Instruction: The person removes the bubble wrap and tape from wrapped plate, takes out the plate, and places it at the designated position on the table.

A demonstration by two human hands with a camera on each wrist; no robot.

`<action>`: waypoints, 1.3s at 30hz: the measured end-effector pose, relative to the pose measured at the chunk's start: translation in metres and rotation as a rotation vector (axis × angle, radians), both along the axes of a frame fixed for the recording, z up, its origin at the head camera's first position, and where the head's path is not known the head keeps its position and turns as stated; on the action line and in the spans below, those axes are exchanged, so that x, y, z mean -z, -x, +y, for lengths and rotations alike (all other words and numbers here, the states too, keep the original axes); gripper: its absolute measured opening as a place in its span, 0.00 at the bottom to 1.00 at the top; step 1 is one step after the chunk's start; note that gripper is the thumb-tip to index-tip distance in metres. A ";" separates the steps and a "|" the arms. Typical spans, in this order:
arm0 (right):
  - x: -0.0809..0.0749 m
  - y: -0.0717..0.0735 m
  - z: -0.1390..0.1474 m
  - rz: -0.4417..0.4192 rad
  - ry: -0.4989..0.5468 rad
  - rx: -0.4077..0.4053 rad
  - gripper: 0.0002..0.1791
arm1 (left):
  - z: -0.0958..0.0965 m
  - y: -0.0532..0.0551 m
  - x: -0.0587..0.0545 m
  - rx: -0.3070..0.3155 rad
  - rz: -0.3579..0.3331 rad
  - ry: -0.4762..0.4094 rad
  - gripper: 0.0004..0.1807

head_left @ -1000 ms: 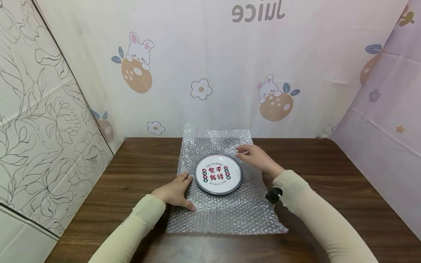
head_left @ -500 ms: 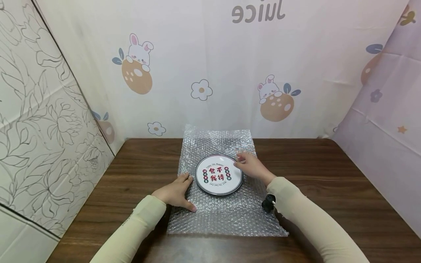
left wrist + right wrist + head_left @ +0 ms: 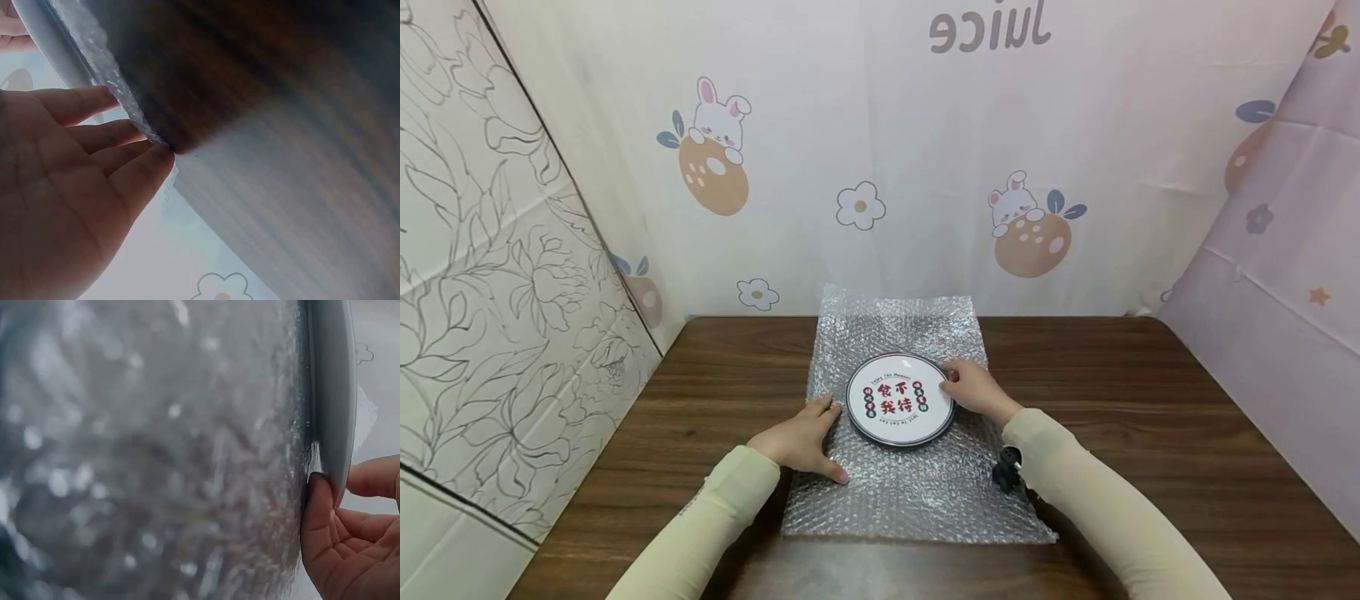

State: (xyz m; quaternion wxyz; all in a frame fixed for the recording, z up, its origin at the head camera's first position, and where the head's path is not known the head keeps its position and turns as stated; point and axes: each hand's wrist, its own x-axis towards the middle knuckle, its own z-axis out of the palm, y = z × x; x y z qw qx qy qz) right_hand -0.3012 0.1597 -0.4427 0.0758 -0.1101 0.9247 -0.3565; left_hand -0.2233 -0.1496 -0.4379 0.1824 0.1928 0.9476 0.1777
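A round white plate [image 3: 900, 397] with a dark rim and red and green printed characters lies on a sheet of bubble wrap [image 3: 910, 500]. At its right rim my right hand [image 3: 976, 388] pinches the edge; the right wrist view has fingers under the plate [image 3: 336, 381] and another digit against its upper face. My left hand [image 3: 802, 437] rests at the left edge of the bubble wrap, fingers extended, thumb spread toward the front. In the left wrist view these fingertips lie along the wrap's edge [image 3: 119, 84].
Under the wrap is a dark wood-grain table [image 3: 1112, 392], with bare wood to the left and right. A white curtain [image 3: 925, 125] printed with rabbits and fruit hangs at the back. A flower-patterned panel [image 3: 512, 250] stands at the left. A small black device [image 3: 1006, 468] is on the right wrist.
My right hand has come down and toward me from above the wrap's upper right, and now grips the plate's right rim. Left hand, plate and bubble wrap have stayed put.
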 end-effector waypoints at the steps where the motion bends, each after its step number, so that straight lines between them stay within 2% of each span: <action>1: 0.001 0.000 0.000 -0.013 0.007 0.007 0.25 | 0.000 0.000 0.000 -0.001 0.000 -0.001 0.66; 17: 0.004 0.005 0.003 -0.165 0.102 0.043 0.23 | 0.000 0.000 0.000 0.007 0.007 -0.004 0.65; 30: -0.002 0.004 0.011 -0.169 0.138 0.036 0.23 | 0.000 0.000 -0.001 0.008 0.001 0.005 0.65; 39: -0.014 0.004 0.036 -0.149 0.165 0.058 0.24 | 0.000 0.000 -0.003 0.012 0.002 0.012 0.65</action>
